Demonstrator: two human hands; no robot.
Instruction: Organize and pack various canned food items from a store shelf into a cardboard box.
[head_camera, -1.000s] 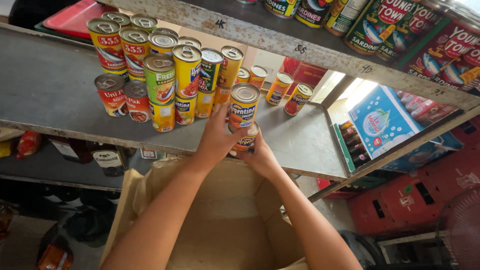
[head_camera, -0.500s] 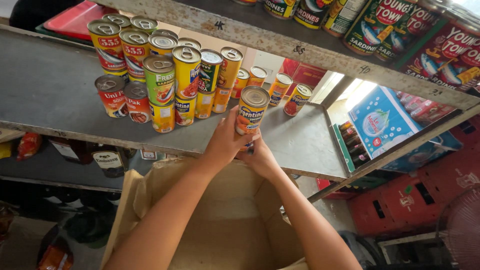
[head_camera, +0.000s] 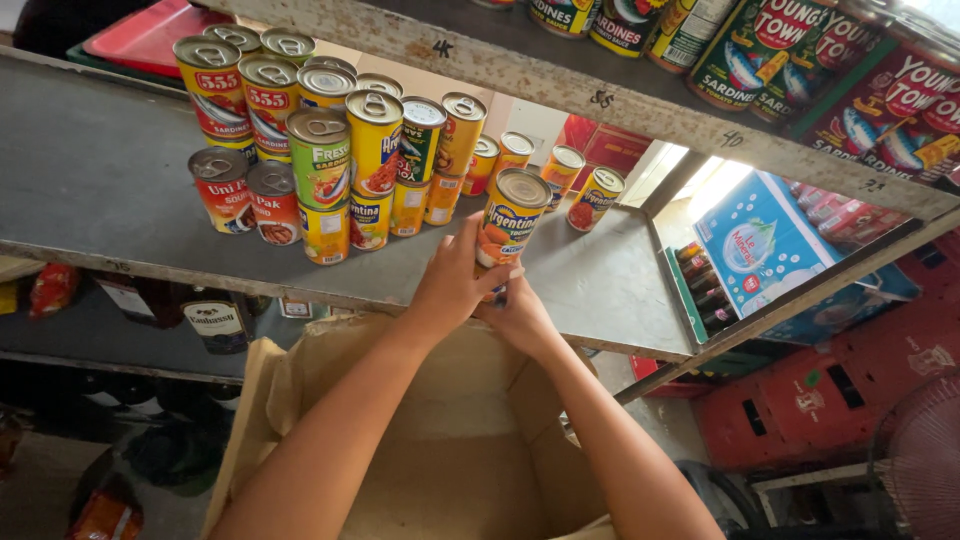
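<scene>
Because the left hand (head_camera: 452, 290) and right hand (head_camera: 518, 318) both clasp the orange can (head_camera: 512, 218) low, near the grey shelf (head_camera: 100, 190) edge, it could tip into the stacked cans (head_camera: 345, 165).

- Both hands clasp an orange can (head_camera: 513, 222) above the grey shelf (head_camera: 110, 190): the left hand (head_camera: 452, 285) wraps its side, the right hand (head_camera: 517, 315) supports it from below.
- Left of the can, stacked cans (head_camera: 330, 150) crowd the shelf.
- Below the can, an open cardboard box (head_camera: 440, 440) sits under the forearms.
- Right of the can, a blue carton (head_camera: 755, 245).
</scene>
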